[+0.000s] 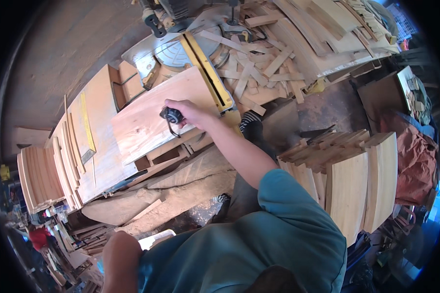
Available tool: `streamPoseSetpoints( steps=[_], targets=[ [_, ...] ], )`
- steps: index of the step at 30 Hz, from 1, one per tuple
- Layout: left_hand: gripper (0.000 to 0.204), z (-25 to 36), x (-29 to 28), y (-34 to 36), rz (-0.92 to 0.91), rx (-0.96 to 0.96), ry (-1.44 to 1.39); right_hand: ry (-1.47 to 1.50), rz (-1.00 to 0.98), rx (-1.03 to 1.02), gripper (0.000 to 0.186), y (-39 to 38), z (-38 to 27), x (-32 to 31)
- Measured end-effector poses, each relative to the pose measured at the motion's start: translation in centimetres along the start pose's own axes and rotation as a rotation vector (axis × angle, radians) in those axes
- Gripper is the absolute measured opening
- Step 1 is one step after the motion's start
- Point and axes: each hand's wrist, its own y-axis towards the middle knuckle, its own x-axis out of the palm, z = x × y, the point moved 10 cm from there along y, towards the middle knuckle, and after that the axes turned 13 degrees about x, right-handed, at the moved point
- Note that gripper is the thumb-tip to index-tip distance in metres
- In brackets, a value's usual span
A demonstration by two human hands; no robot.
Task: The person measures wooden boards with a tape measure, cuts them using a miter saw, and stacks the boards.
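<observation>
My right hand (194, 114) is closed around a compact black tape measure (171, 115) with a dark strap hanging from it. Hand and tape measure are over a wide, pale board (139, 128) lying on the workbench. The board's right end is beside a yellow-edged bar (208, 71) of a mitre saw (173, 51). No tape blade shows clearly. Of my left arm only the bent part at the lower left is visible; the left hand is out of sight.
Thin offcuts (252, 68) lie heaped right of the saw. A yellow try square (87, 122) rests on the bench, left of the board. Upright stacks of planks stand at the bench's left end (40, 176) and at my right (347, 190). Sawdust (181, 188) covers the ground below the bench.
</observation>
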Motion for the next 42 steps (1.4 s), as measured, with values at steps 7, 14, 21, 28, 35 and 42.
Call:
streamPoseSetpoints(
  steps=[7, 14, 21, 28, 35, 42],
  targets=[
    [0.012, -2.7, -3.5, -17.7, 0.2, -0.53, 0.476, 0.048, -0.245, -0.204, 0.051, -2.3, -3.0, -0.6],
    [0.027, -5.8, 0.4, -44.8, -0.153, -1.705, 0.186, 0.108, -0.286, -0.163, 0.04, -2.8, -2.7, 0.2],
    [0.024, -4.9, 3.4, -49.8, 0.034, -1.788, -0.161, 0.18, -0.194, 0.068, 0.052, -1.8, 1.5, 1.8],
    [0.015, -2.5, 2.4, -51.6, -0.111, -1.933, -0.055, -0.421, -0.026, -0.136, 0.057, -2.0, 0.8, 2.8],
    [0.016, -3.9, 1.5, -50.4, -0.262, -1.955, -0.177, -0.649, -0.053, -0.42, 0.066, -3.6, -1.0, 5.7],
    [0.017, -3.9, 0.4, -49.2, -0.044, -1.943, -0.403, -1.001, 0.264, -0.348, 0.049, -5.0, -2.2, 3.6]
  ],
)
